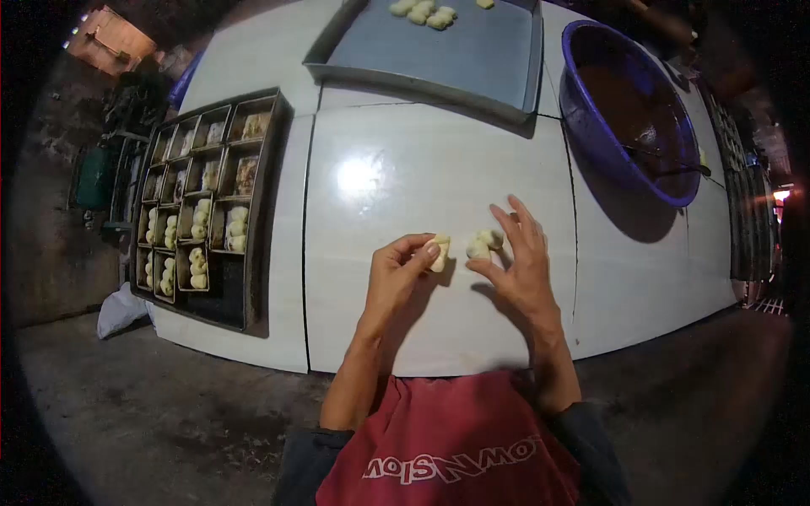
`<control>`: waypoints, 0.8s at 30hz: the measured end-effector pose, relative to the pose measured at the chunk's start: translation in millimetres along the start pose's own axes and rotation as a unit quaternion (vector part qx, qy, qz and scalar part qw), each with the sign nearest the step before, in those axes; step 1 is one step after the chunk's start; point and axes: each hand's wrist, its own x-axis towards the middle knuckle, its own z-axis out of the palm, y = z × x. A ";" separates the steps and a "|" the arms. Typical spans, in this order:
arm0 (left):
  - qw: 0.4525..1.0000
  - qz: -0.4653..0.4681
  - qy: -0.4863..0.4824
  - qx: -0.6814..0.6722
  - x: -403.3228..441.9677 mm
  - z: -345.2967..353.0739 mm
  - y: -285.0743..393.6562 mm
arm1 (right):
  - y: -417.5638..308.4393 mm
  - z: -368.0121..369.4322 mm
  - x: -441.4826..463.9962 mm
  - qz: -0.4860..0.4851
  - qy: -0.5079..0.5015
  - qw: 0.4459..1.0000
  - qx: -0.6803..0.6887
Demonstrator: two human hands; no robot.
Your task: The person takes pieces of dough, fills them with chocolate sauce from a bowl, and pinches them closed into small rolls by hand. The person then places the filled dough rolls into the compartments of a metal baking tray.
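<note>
While the left hand (395, 274) pinches a pale dough piece (440, 255) over the table (439, 177), the right hand (523, 268) curves around a second piece (483, 244), its fingers spread apart; whether they grip it, I cannot tell. To the left stands a rack of rectangular tins (269, 169), the nearer ones holding dough rolls (199, 221). A metal tray (456, 55) bearing small dough lumps (423, 12) lies farther off, beside a purple basin (582, 105) with brown contents.
</note>
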 end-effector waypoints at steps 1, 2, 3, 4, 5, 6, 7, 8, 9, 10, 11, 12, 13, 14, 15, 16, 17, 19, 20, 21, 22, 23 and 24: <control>1.000 -0.007 -0.009 -0.022 -1.4 5.8 3.6 | -8.4 1.6 0.3 -0.035 -0.001 0.999 0.016; 0.998 -0.022 -0.049 -0.045 4.0 3.4 -3.3 | -11.6 11.2 0.2 -0.002 -0.044 0.982 0.181; 0.997 -0.013 -0.060 -0.036 5.0 5.9 -3.4 | -23.2 10.7 3.4 0.093 -0.120 0.940 0.306; 0.998 -0.010 -0.041 -0.046 5.9 8.6 -2.9 | -21.0 18.4 5.1 0.059 -0.107 0.952 0.280; 0.998 -0.005 -0.023 -0.056 7.9 10.6 -1.1 | -15.3 25.1 8.6 0.022 -0.093 0.963 0.252; 0.999 0.010 -0.005 -0.049 8.6 11.7 0.1 | -14.4 22.7 12.3 0.030 -0.095 0.963 0.249; 0.999 0.028 0.012 -0.041 9.5 9.9 0.8 | -12.8 21.3 16.8 0.036 -0.096 0.964 0.246; 0.998 0.044 0.030 -0.034 10.5 5.5 1.3 | -2.7 25.3 20.4 0.041 -0.099 0.961 0.256; 0.997 0.048 0.052 0.014 18.4 -5.6 -4.8 | 1.3 21.6 31.9 0.069 -0.074 0.958 0.269; 0.990 0.090 0.080 0.072 25.5 -12.3 -10.8 | 4.9 17.4 43.7 0.098 -0.051 0.953 0.283; 0.977 0.131 0.112 0.127 31.8 -16.0 -15.2 | 7.3 13.8 55.0 0.126 -0.030 0.946 0.297; 0.946 0.186 0.127 0.234 33.6 -13.3 -5.7 | 1.2 3.3 75.7 0.178 -0.001 0.930 0.322; 0.899 0.237 0.142 0.338 33.6 -11.1 2.5 | 18.1 3.5 100.1 0.131 0.040 0.954 0.267; 0.880 0.248 0.160 0.372 42.1 -17.8 -4.4 | 29.2 -2.8 123.3 0.110 0.056 0.968 0.220; 0.862 0.270 0.158 0.399 44.6 -17.8 -5.2 | 36.4 -10.9 150.0 0.088 0.071 0.978 0.173; 0.842 0.292 0.158 0.425 45.8 -16.1 -4.9 | 42.5 -17.1 179.1 0.059 0.095 0.982 0.151; 0.821 0.313 0.158 0.451 46.6 -14.7 -4.4 | 49.1 -22.9 210.6 0.030 0.119 0.984 0.130; 0.793 0.337 0.150 0.485 45.6 -14.7 2.6 | 72.7 -31.0 282.2 0.005 0.116 0.992 0.054; 0.793 0.336 0.151 0.485 43.7 -13.3 6.0 | 88.3 -31.6 317.1 -0.010 0.118 0.993 0.012; 0.793 0.334 0.151 0.486 42.1 -12.7 7.2 | 104.9 -30.3 350.6 -0.024 0.118 0.992 -0.030; 0.790 0.334 0.148 0.492 43.8 -14.7 6.2 | 124.6 -28.1 385.3 0.020 0.095 0.995 -0.024; 0.787 0.334 0.145 0.497 46.6 -16.7 4.0 | 137.5 -25.9 412.8 0.063 0.072 0.995 -0.018; 0.758 0.353 0.152 0.527 49.1 -18.9 0.9 | 137.1 -23.9 430.0 0.063 0.102 0.986 -0.114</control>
